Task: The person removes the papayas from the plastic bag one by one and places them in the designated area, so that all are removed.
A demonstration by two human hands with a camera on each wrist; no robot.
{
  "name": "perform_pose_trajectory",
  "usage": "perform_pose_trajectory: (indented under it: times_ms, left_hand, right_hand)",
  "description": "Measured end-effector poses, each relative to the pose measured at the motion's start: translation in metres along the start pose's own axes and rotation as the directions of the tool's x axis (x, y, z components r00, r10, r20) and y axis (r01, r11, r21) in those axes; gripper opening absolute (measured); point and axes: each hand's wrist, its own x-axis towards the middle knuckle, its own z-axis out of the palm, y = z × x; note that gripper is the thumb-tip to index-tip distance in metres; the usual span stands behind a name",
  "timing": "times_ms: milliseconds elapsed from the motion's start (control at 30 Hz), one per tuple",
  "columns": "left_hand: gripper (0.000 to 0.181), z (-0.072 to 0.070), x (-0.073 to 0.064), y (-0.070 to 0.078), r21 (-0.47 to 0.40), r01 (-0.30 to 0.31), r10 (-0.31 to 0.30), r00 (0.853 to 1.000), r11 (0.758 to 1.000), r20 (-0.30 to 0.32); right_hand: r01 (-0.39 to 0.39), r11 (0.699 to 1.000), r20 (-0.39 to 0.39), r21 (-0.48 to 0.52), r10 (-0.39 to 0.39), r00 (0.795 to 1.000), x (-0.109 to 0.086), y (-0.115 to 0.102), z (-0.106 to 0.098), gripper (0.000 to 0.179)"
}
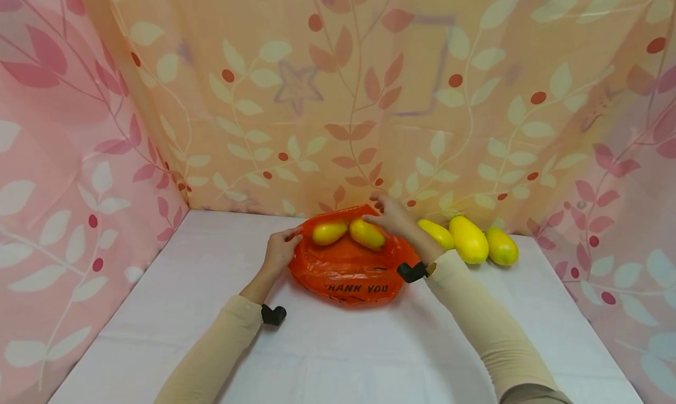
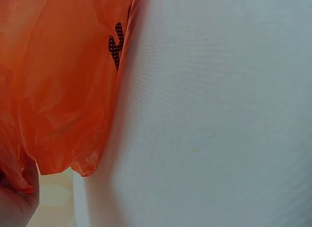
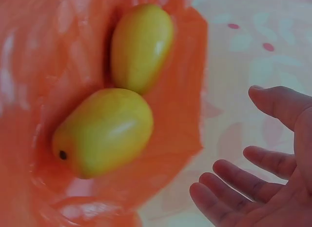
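Closed in at the back by a peach leaf-print curtain [image 1: 364,81] and at the sides by a pink left curtain [image 1: 42,216] and a pink right curtain [image 1: 628,216]. Filled below by a white-topped bench [image 1: 343,357], running back to the peach drape. Crossed from the lower edge by a beige left sleeve [image 1: 216,351] and a beige right sleeve [image 1: 488,325].

Occupied towards the back of the bench by an orange plastic bag [image 1: 343,269], crumpled and spread at the mouth. Pinched at its left rim by the left hand [image 1: 280,251], with that grip fastened on the film. Neared at the far rim by the right hand [image 1: 393,213], with that grip released, fingers spread, holding nothing and apart from the fruit.

Lined up on the bench, just right of the bag: a large middle fruit [image 1: 468,240], a right-end fruit [image 1: 502,246] and a partly hidden left-end fruit [image 1: 436,234], all yellow and mango-shaped. Nestled in the bag's mouth, almost end to end: a left bagged fruit [image 1: 329,232] and a right bagged fruit [image 1: 367,234], likewise yellow. Worn at the cuffs: a black left wrist mount [image 1: 273,315] and a black right wrist mount [image 1: 412,272]. Printed low on the bag's front: black lettering [image 1: 358,288], legible as "HANK YOU".
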Motion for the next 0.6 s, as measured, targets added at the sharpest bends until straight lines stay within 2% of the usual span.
perform_pose_trajectory:
  times_ms: [100, 367, 600]
  left_hand:
    - [0.032, 0.0, 0.0, 0.0, 0.004, -0.001, 0.001, 1.0, 1.0, -0.003]
    - [0.033, 0.0, 0.0, 0.001, 0.001, 0.003, -0.003, 1.0, 1.0, -0.004]
    - [0.035, -0.002, -0.003, 0.003, 0.004, 0.02, -0.02, 1.0, 1.0, 0.015]
  right_hand:
    - [-0.014, 1.0, 0.02, 0.002, 0.014, 1.0, 0.001, 0.001, 0.007, 0.064]
    - [0.052, 0.996, 0.047, -0.079, -0.048, 0.998, 0.008, 0.009, 0.025, 0.064]
    - [0.005, 0.996, 0.079, -0.089, 0.002, 0.997, 0.013, 0.017, 0.039, 0.066]
